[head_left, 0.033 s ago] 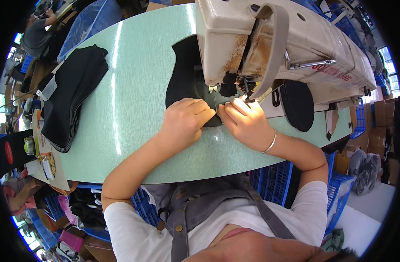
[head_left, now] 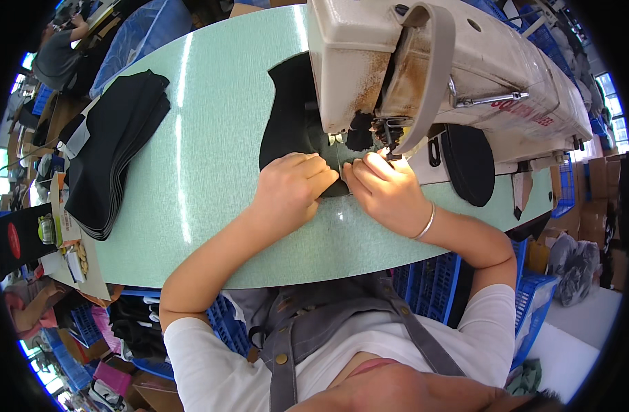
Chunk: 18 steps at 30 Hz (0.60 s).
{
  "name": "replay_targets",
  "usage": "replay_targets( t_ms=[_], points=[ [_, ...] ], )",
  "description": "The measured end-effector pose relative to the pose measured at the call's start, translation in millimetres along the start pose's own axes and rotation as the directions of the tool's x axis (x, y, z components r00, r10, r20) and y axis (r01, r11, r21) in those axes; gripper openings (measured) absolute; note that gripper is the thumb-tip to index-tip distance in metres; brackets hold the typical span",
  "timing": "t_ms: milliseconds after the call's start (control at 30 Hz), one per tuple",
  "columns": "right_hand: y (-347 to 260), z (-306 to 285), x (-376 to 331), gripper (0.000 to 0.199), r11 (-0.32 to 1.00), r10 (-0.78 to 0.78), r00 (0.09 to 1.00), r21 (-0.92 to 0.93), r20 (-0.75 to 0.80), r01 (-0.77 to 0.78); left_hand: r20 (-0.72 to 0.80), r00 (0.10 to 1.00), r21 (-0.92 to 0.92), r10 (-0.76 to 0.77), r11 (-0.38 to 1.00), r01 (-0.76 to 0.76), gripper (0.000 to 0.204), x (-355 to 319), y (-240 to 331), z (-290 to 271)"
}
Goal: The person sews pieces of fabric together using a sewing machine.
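Observation:
A black shaped fabric piece [head_left: 285, 113] lies flat under the head of a sewing machine [head_left: 352, 51], its far part showing left of the machine. My left hand [head_left: 294, 184] is closed, its thumb and fingers pinching the piece's near part. Close to its right, my right hand [head_left: 385, 187] is closed in a pinch on the same piece, just in front of the presser foot [head_left: 336, 139]. A narrow gap separates the fingertips, where a thin light line runs on the fabric. The fingertips partly hide the near edge.
A stack of black fabric pieces [head_left: 115, 151] lies on the left of the green table [head_left: 218, 172], with a pale slip on it. A rounded black piece [head_left: 469, 165] rests right of the machine. Blue crates [head_left: 424, 292] stand below the front edge. Other people are at the far left.
The black fabric piece has slid very slightly away from me under the machine. Both hands keep nearly the same place and grip.

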State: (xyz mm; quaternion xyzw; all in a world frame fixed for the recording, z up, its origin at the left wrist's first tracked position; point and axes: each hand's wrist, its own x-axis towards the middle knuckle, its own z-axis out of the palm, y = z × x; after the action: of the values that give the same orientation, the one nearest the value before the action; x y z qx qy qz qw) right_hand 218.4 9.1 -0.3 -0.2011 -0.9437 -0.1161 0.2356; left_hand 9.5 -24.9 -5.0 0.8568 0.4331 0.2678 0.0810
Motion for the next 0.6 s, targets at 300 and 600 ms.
replay_targets(
  t_ms=[300,600],
  points=[
    [-1.2,10.4,-2.7,0.025,0.997,0.076,0.994,0.005,0.083,-0.077,-0.07,0.997,-0.016,-0.011,1.0,0.01,0.029,1.3,-13.1,6.5],
    [1.9,9.3,-0.8,0.029,0.996,0.089,0.988,0.018,0.123,-0.092,-0.121,0.99,-0.032,-0.066,0.998,0.063,0.013,8.6,-20.4,10.8]
  ],
)
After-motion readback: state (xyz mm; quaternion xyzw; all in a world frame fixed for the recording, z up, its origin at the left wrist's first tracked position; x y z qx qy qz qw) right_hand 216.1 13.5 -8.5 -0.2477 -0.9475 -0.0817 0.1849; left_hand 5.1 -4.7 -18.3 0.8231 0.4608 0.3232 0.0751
